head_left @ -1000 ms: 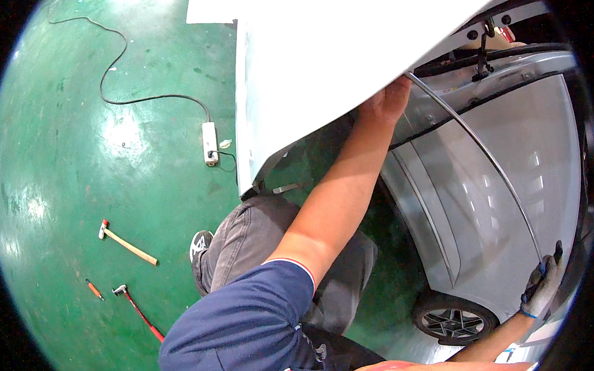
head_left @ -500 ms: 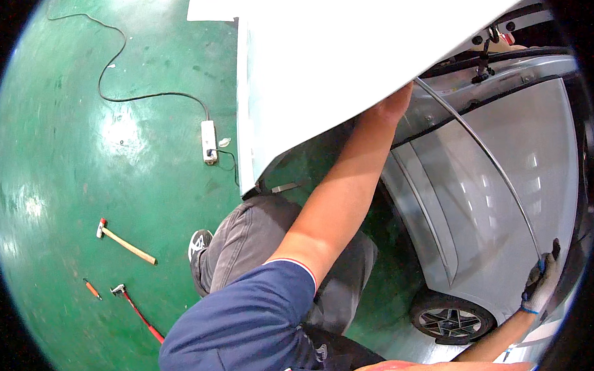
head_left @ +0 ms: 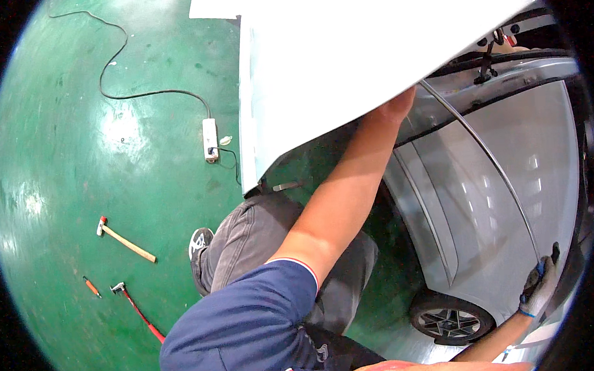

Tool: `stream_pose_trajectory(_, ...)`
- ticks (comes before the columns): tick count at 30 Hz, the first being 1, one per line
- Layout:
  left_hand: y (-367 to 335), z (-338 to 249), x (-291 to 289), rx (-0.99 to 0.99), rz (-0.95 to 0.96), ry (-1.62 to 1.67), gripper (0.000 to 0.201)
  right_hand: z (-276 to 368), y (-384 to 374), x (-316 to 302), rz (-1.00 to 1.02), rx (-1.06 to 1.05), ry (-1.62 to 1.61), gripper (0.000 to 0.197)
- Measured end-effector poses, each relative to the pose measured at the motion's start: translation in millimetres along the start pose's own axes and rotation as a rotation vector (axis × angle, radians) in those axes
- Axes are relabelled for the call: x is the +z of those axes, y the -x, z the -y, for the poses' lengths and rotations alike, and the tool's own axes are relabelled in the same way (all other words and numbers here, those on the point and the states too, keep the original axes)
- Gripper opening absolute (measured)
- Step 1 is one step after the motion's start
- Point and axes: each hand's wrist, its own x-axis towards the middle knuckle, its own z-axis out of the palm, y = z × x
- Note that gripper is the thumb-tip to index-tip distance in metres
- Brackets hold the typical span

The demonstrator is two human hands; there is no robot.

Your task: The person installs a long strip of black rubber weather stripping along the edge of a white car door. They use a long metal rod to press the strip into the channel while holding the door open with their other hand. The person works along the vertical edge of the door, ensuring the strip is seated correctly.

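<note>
Green floor [head_left: 167,209], plug [head_left: 212,151] in power strip [head_left: 209,131], right grip [head_left: 540,287] clamped on rod [head_left: 489,154], left grip [head_left: 397,106] unclear behind white panel [head_left: 345,59]

White panel [head_left: 345,53] now slightly nearer the car body [head_left: 505,145]

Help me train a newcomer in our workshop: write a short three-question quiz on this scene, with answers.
1. Multiple choice. What does the gloved right grip hold?
A) a paintbrush
B) a long curved rod
C) a rag

2. True or false. The wooden-handled hammer lies on the green floor to the person's right.

3. Short answer. What partly hides the left grip?

Key:
1. B
2. False; it lies to the left.
3. The large white panel.
</note>
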Motion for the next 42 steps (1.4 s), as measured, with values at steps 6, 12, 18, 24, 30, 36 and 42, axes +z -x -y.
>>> stream_pose_trajectory(6,2.6,-0.3,9.8,-0.052,-0.061,0.140,0.033,13.3,-3.6,-12.1,0.023,-0.053,-0.029,0.049)
stream_pose_trajectory(12,-2.0,-0.2,12.9,-0.066,-0.075,0.106,0.033,-1.7,-7.4,-5.8,0.023,0.028,-0.054,0.047)
stream_pose_trajectory(18,-0.8,-1.5,8.6,-0.068,-0.051,0.157,0.031,7.2,-20.0,-19.5,0.083,-0.020,0.009,0.048)
stream_pose_trajectory(24,-1.9,0.9,13.6,-0.054,-0.012,0.112,0.028,-13.7,-26.1,-8.3,0.050,0.013,-0.056,0.045)
stream_pose_trajectory(30,2.4,1.2,19.0,-0.073,-0.043,0.153,0.029,15.8,-24.7,-17.3,0.049,-0.015,-0.023,0.048)
stream_pose_trajectory(36,-2.3,2.5,6.3,-0.039,-0.012,0.123,0.030,-4.1,-21.3,-1.4,0.051,-0.047,0.024,0.049)
stream_pose_trajectory(42,-0.2,-1.7,5.2,-0.081,-0.005,0.115,0.030,32.6,-9.4,0.4,-0.020,-0.043,0.055,0.049)
